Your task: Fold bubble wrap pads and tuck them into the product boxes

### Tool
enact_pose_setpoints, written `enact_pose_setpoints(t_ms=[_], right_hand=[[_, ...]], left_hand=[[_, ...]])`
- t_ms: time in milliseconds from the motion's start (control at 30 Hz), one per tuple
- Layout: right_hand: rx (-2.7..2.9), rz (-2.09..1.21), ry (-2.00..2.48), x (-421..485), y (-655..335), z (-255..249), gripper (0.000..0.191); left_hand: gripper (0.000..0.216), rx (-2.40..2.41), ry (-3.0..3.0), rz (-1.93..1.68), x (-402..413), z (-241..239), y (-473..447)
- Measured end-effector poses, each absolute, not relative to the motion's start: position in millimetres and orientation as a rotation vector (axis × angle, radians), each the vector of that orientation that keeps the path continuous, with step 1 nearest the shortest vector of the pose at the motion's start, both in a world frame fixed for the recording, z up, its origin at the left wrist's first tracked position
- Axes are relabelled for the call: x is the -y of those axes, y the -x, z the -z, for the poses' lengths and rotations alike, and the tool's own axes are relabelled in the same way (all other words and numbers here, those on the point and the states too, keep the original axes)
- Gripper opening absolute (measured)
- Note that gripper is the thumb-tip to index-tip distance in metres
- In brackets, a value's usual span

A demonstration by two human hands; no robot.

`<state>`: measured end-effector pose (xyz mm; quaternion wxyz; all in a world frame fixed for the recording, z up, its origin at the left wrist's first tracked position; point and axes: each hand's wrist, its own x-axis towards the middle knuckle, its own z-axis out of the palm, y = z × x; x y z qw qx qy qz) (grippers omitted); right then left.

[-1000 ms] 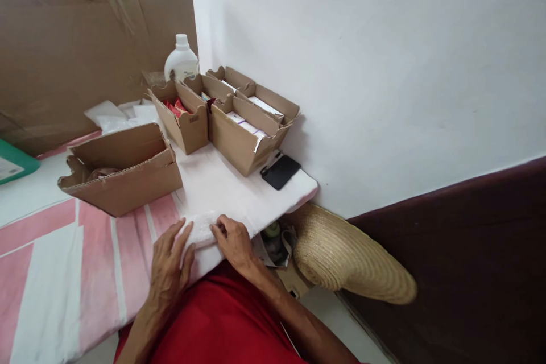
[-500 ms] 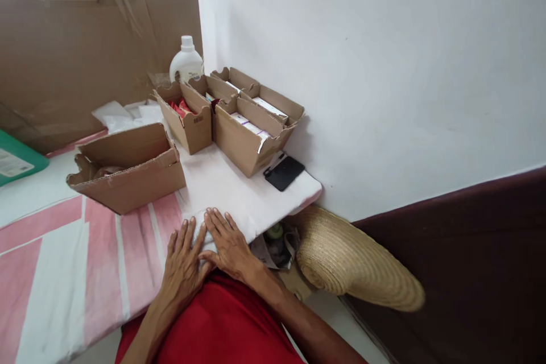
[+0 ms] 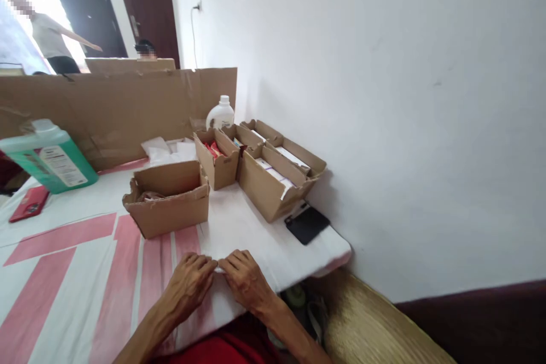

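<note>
White packet point(image 3: 219, 269), pinched by both hands point(image 3: 194, 280) point(image 3: 246, 281), long axis unclear (mostly hidden)

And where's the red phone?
At the left of the head view, the red phone lies on the striped cloth, close to the green bottle.

I see the left hand point(image 3: 194, 280) and right hand point(image 3: 244, 277) pinching a mostly hidden pale thing point(image 3: 219, 269) over the striped cloth point(image 3: 111, 287), an open carton point(image 3: 177, 216) beyond, a green jug point(image 3: 55, 166) farther left.
</note>
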<state>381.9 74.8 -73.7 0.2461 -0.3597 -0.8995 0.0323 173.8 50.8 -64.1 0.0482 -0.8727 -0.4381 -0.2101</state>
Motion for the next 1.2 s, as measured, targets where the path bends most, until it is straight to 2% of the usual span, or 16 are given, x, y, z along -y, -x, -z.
enact_pose_setpoints(t_ms=[67,167,267,400,533,600,733,933,1000,1100,1200], right_hand=[[2.349,-0.052,0.921,-84,-385,50,0.015],[2.13,0.025,0.869,-108,-385,-13,0.019],[1.99,0.166,0.858,-143,-364,-79,0.018],[2.4,0.327,0.848,-194,-302,-121,0.017],[2.919,0.264,0.817,-230,-241,-115,0.025],[2.999,0.193,0.846,-237,-221,-104,0.026],[3.062,0.022,0.881,-237,-202,-78,0.018],[3.009,-0.252,0.895,-246,-210,-71,0.046],[2.927,-0.376,0.845,-246,-224,-80,0.051],[2.555,-0.584,0.756,-234,-259,-92,0.039],[1.966,-0.53,0.868,-212,-304,-79,0.033]], left_hand=[[0.035,1.383,2.593,0.745,-52,39,-167],[0.054,1.456,2.321,0.962,-59,-2,-147],[0.056,1.524,1.982,1.018,-76,-30,-122],[0.049,1.555,1.831,0.908,-91,-30,-98],[0.04,1.49,1.905,0.921,-80,-7,-93],[0.04,1.467,1.924,0.96,-72,3,-94],[0.041,1.486,1.941,0.996,-65,11,-94],[0.049,1.498,1.919,1.079,-63,7,-97],[0.056,1.544,1.838,1.161,-58,3,-99],[0.065,1.659,1.648,1.35,-51,0,-94],[0.075,1.917,1.5,1.609,-53,8,-78]])
